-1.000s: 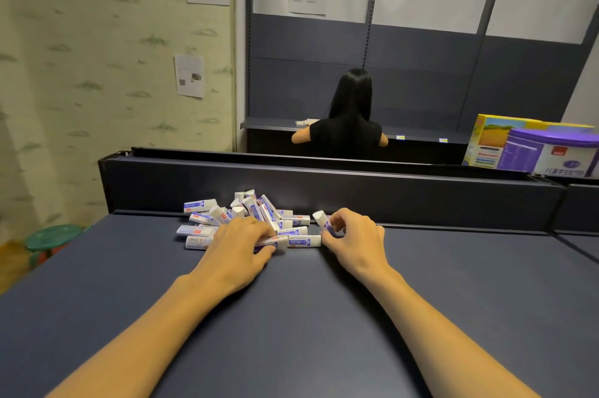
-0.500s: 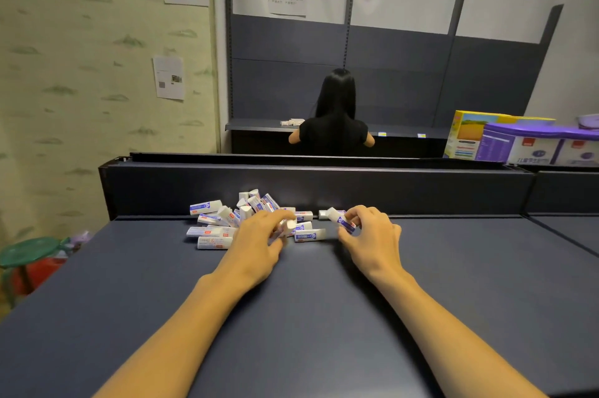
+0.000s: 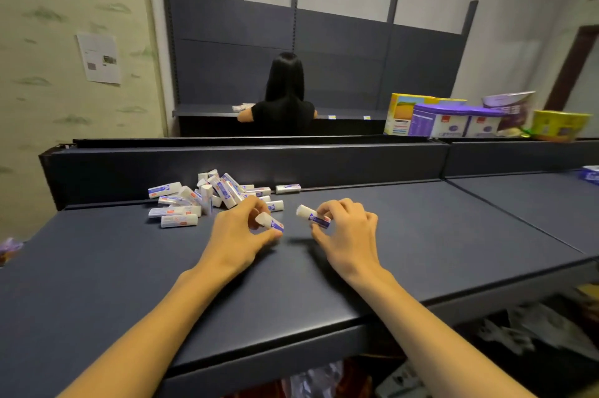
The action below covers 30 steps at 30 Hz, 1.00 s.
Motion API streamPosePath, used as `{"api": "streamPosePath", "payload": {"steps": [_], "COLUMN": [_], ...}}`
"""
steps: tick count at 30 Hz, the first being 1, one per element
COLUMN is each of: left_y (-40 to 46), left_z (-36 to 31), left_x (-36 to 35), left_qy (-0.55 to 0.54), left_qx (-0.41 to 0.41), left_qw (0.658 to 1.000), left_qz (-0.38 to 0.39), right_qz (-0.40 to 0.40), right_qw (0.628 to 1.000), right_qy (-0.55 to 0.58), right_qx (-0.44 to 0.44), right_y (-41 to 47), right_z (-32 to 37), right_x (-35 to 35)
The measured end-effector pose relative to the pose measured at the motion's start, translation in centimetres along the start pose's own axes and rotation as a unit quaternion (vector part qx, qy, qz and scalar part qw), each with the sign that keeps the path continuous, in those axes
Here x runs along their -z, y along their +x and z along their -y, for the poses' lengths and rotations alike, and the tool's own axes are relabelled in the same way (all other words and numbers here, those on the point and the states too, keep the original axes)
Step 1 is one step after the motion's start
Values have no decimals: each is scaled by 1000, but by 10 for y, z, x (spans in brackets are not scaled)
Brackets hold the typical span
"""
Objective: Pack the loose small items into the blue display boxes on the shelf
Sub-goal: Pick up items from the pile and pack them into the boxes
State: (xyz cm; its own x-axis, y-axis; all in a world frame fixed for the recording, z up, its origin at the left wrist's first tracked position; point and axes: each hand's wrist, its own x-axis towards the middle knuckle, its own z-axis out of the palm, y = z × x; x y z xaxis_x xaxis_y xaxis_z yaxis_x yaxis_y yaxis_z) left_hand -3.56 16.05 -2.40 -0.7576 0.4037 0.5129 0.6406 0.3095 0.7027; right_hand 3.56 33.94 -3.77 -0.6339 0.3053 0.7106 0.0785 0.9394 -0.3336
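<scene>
Head view looks down on a heap of small white rectangular boxes with blue and red print (image 3: 207, 199), lying loose near the back edge of a dark blue-grey matte counter (image 3: 421, 245). One lone box (image 3: 287, 188) lies just right of the heap against the counter's raised dark back wall (image 3: 324, 164). In front of the heap, the left hand (image 3: 241, 235) pinches one white box (image 3: 269, 222) between thumb and curled fingers, and the right hand (image 3: 348, 232) pinches another (image 3: 312, 216) the same way; the two hands are near each other but apart. Beyond the wall, purple-lidded tins (image 3: 453, 120) and a yellow carton (image 3: 402, 109) stand at the right. Farther back, a person with long black hair in a black top (image 3: 285, 99) faces dark shelving (image 3: 340, 50). Paper notices (image 3: 99, 57) hang on the pale green patterned wall (image 3: 42, 89).
</scene>
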Motion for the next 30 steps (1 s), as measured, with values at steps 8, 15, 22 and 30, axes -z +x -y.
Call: {"api": "streamPosePath", "payload": {"steps": [8,15,22,30], "left_y": [-19,-18,-32,-32], "left_z": [-40,-109,-188,-251], "left_x": [-24,-83,-180,-267], "left_qy": [49,71,63,43], "left_qx": [-44,-69,-94,-110], "left_qw": [997,994,991,991], "left_qz": [45,48,65,68], "right_qz": [7,24,53,58], "right_qw": [998,996,994,992], "right_qy": [-38,-58,-85,-107], "right_qx": [45,60,53,28], "right_y": [-12,-14,-34,-46], "right_z": [-35,-105,-204,-305], "right_x": [71,157,245,314]}}
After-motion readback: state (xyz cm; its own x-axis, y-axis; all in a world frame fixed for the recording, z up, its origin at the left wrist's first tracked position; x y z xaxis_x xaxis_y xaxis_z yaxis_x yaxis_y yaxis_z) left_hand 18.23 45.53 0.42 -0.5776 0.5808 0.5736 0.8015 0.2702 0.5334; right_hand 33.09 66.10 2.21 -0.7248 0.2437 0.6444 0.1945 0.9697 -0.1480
